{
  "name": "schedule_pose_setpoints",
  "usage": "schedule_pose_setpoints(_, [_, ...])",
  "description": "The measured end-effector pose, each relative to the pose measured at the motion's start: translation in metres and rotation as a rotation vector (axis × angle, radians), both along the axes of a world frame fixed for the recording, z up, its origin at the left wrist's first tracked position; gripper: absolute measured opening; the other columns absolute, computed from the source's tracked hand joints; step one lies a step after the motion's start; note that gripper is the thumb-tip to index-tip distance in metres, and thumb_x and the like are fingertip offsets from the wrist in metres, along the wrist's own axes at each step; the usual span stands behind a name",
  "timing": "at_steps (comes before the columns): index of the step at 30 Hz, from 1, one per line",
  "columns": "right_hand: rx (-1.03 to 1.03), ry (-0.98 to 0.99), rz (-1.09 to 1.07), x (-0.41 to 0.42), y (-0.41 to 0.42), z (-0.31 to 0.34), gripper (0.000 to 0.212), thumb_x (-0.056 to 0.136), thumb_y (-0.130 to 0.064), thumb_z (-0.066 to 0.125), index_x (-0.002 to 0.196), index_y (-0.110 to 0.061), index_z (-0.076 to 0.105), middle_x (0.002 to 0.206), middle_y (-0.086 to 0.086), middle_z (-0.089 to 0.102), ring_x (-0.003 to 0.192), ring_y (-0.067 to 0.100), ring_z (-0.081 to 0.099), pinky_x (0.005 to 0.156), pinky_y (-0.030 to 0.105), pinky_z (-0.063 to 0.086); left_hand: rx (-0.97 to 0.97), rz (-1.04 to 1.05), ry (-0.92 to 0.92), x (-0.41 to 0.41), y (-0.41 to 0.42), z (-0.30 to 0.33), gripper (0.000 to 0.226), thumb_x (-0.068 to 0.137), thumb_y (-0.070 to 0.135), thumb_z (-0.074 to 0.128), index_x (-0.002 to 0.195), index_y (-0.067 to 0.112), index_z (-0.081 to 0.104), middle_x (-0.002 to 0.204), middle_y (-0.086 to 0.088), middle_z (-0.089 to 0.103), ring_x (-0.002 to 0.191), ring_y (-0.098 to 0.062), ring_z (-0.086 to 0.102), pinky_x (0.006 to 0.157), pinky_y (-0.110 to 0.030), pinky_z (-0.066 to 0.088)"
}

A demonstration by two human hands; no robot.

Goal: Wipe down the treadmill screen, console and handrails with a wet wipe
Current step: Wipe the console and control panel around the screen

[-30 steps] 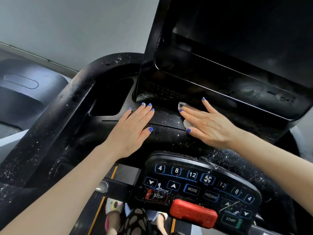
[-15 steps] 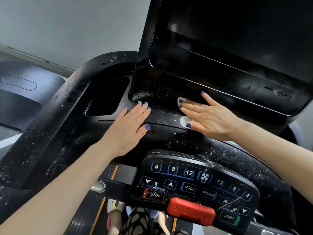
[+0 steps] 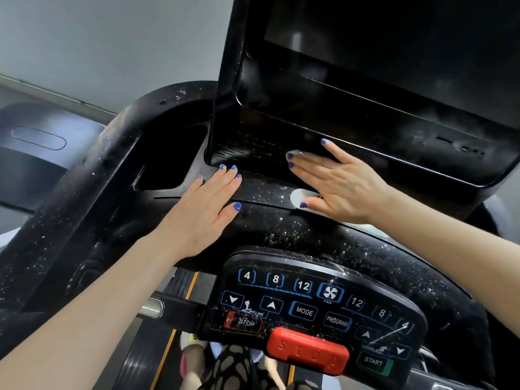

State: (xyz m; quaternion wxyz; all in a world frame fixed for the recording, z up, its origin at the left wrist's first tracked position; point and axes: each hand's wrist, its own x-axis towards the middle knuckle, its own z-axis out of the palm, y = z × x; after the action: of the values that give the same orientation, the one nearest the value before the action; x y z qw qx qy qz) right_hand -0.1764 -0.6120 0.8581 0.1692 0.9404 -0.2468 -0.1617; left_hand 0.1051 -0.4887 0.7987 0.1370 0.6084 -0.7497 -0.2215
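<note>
Left hand (image 3: 206,208): flat, fingers straight and together, resting on the console (image 3: 267,220)
Right hand (image 3: 342,187): flat, fingers spread, pressing the wipe (image 3: 299,197) onto the console at 6 o'clock below the screen (image 3: 394,52)
Wipe: mostly hidden, seemingly white
Keypad (image 3: 309,308): 6 o'clock from both hands

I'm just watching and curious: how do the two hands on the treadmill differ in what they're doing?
The right hand presses a white wet wipe onto the console just under the screen housing; the left hand has nothing under it. The right hand's fingers are spread, while the left hand's lie close together. Both lie flat with straight fingers on the dusty black console, and both have blue nails.
</note>
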Motion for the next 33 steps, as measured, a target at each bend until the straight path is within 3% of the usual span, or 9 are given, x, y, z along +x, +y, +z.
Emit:
schedule_pose_setpoints(6, [-0.015, 0.037, -0.075, -0.054, 0.015, 0.010, 0.079, 0.100, -0.062, 0.018, 0.153, -0.006, 0.036, 0.160, 0.007, 0.034, 0.149, 0.017, 0.029, 0.125, 0.052, 0.003, 0.024, 0.006, 0.008, -0.008, 0.002, 0.006, 0.083, 0.089, 0.063, 0.004, 0.159, 0.021, 0.017, 0.167, 0.011, 0.004, 0.152, -0.002, -0.003, 0.121, -0.028, -0.004])
schedule_pose_setpoints(9, [-0.023, 0.021, -0.117, -0.094, 0.022, 0.018, 0.077, 0.102, -0.061, 0.012, 0.154, -0.007, 0.033, 0.161, 0.006, 0.033, 0.149, 0.018, 0.028, 0.124, 0.055, 0.008, 0.030, -0.017, 0.005, -0.018, 0.002, 0.009, 0.080, 0.091, 0.061, 0.004, 0.159, 0.022, 0.014, 0.166, 0.011, 0.002, 0.151, 0.000, -0.006, 0.122, -0.029, -0.003])
schedule_pose_setpoints(13, [0.012, 0.045, -0.114, -0.073, 0.016, 0.016, 0.077, 0.101, -0.061, 0.015, 0.155, -0.008, 0.030, 0.162, 0.006, 0.030, 0.150, 0.018, 0.025, 0.124, 0.053, 0.007, 0.035, -0.001, 0.008, -0.025, 0.000, 0.012, 0.069, 0.100, 0.054, 0.010, 0.160, 0.021, 0.014, 0.166, 0.012, 0.001, 0.149, 0.001, -0.008, 0.121, -0.027, -0.006])
schedule_pose_setpoints(18, [0.114, -0.036, -0.063, -0.024, 0.009, 0.004, 0.079, 0.099, -0.061, 0.003, 0.159, -0.012, 0.019, 0.166, 0.002, 0.013, 0.153, 0.011, 0.004, 0.121, 0.043, -0.018, 0.048, 0.011, -0.007, -0.029, 0.000, 0.015, 0.070, 0.097, 0.054, 0.013, 0.160, 0.021, 0.014, 0.166, 0.012, 0.000, 0.150, 0.000, -0.007, 0.119, -0.025, -0.007])
schedule_pose_setpoints(21, [0.273, -0.031, -0.063, -0.048, 0.010, 0.009, 0.083, 0.094, -0.064, -0.008, 0.160, -0.017, 0.009, 0.166, -0.005, 0.006, 0.153, 0.006, 0.001, 0.118, 0.036, -0.026, 0.056, 0.013, 0.006, -0.035, -0.001, 0.014, 0.074, 0.096, 0.059, 0.011, 0.159, 0.021, 0.015, 0.166, 0.012, 0.001, 0.151, 0.000, -0.006, 0.119, -0.025, -0.006])
schedule_pose_setpoints(24, [0.354, -0.006, -0.074, -0.103, 0.013, 0.020, 0.082, 0.096, -0.068, -0.009, 0.159, -0.019, 0.008, 0.166, -0.006, 0.009, 0.152, 0.002, -0.001, 0.120, 0.032, -0.021, 0.063, 0.023, 0.002, -0.039, 0.000, 0.015, 0.075, 0.096, 0.060, 0.011, 0.159, 0.021, 0.015, 0.166, 0.011, 0.002, 0.151, -0.001, -0.006, 0.119, -0.025, -0.007])
schedule_pose_setpoints(27, [0.305, -0.043, -0.084, -0.131, 0.015, 0.021, 0.075, 0.102, -0.066, 0.003, 0.158, -0.018, 0.015, 0.165, -0.002, 0.017, 0.153, 0.005, 0.004, 0.123, 0.034, -0.013, 0.058, 0.039, 0.006, -0.041, 0.001, 0.017, 0.082, 0.093, 0.067, 0.008, 0.159, 0.020, 0.016, 0.166, 0.010, 0.003, 0.151, -0.001, -0.005, 0.118, -0.025, -0.006])
schedule_pose_setpoints(30, [0.166, -0.019, -0.009, -0.111, 0.010, 0.010, 0.074, 0.105, -0.061, 0.009, 0.156, -0.011, 0.026, 0.162, 0.005, 0.028, 0.152, 0.018, 0.018, 0.123, 0.044, -0.001, 0.079, 0.047, 0.006, -0.049, 0.002, 0.022, 0.072, 0.100, 0.061, 0.012, 0.159, 0.020, 0.013, 0.166, 0.010, 0.001, 0.148, 0.003, -0.007, 0.118, -0.024, -0.007])
schedule_pose_setpoints(33, [0.062, -0.038, 0.034, -0.087, 0.003, 0.002, 0.076, 0.103, -0.061, 0.012, 0.155, -0.008, 0.030, 0.162, 0.006, 0.028, 0.152, 0.020, 0.019, 0.124, 0.049, 0.001, 0.093, 0.042, -0.006, -0.057, 0.006, 0.025, 0.070, 0.099, 0.056, 0.014, 0.159, 0.020, 0.012, 0.164, 0.013, -0.001, 0.146, 0.005, -0.009, 0.117, -0.022, -0.008])
